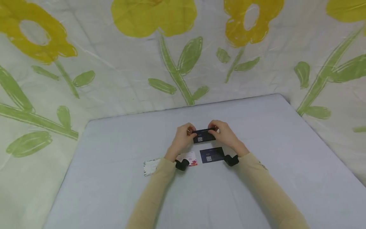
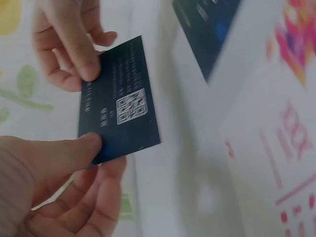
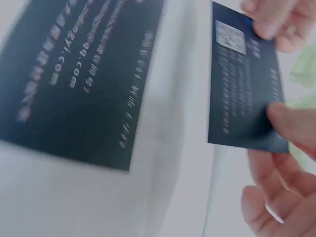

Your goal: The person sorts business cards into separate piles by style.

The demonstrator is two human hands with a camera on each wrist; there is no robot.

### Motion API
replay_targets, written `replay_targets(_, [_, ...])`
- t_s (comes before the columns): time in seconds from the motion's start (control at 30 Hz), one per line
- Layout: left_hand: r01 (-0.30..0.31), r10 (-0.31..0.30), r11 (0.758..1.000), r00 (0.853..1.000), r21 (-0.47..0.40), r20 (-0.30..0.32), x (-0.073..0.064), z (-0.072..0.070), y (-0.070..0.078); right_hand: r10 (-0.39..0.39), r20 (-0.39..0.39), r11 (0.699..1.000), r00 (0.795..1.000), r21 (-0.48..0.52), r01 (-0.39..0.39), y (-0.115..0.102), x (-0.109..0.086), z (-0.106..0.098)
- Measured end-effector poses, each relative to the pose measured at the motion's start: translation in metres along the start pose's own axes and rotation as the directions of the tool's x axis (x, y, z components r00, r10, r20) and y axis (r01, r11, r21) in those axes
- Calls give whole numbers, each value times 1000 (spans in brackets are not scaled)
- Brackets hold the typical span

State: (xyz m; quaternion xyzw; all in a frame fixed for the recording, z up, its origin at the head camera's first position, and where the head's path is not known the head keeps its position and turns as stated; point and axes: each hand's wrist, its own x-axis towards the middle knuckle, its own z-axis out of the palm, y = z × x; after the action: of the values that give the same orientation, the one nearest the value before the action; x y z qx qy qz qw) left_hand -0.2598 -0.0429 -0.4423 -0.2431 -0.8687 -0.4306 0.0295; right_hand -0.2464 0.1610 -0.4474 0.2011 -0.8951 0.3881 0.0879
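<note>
Both hands hold one dark blue business card (image 1: 204, 136) above the table, its QR code facing me. My left hand (image 1: 183, 136) pinches its left end, thumb on the printed face and fingers behind. At the opposite end, my right hand (image 1: 224, 132) pinches it the same way. The left wrist view shows the card (image 2: 123, 108) tilted between the two thumbs. A second dark blue card (image 1: 212, 155) with a similar QR code lies on the table below the held one, near the right wrist.
Left of the second dark card lies a white card with pink flowers (image 1: 191, 158), partly behind the left wrist. Farther left is a white card with green leaves (image 1: 150, 167), partly covered by the left sleeve. A pale cloth covers the table (image 1: 114, 190); a flower-printed curtain (image 1: 123, 73) hangs behind.
</note>
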Motion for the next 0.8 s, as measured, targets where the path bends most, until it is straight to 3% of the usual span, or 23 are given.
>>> replay_targets(0.2, [57,-49,997,990,-53,131,-13,-1,19,24,69,996,997,88,-30,2,-21,-16])
replay_targets(0.37, [96,-88,995,975,-30,206,-21,8,22,86,163,990,983,93,-102,3,-36,-20])
replay_targets(0.6, [137,-139,990,961,27,239,-28,20,24,112,221,988,969,76,-132,8,-45,-15])
replay_targets(0.8, [133,-156,984,966,118,208,-32,25,24,110,207,991,972,56,-124,7,-46,-11])
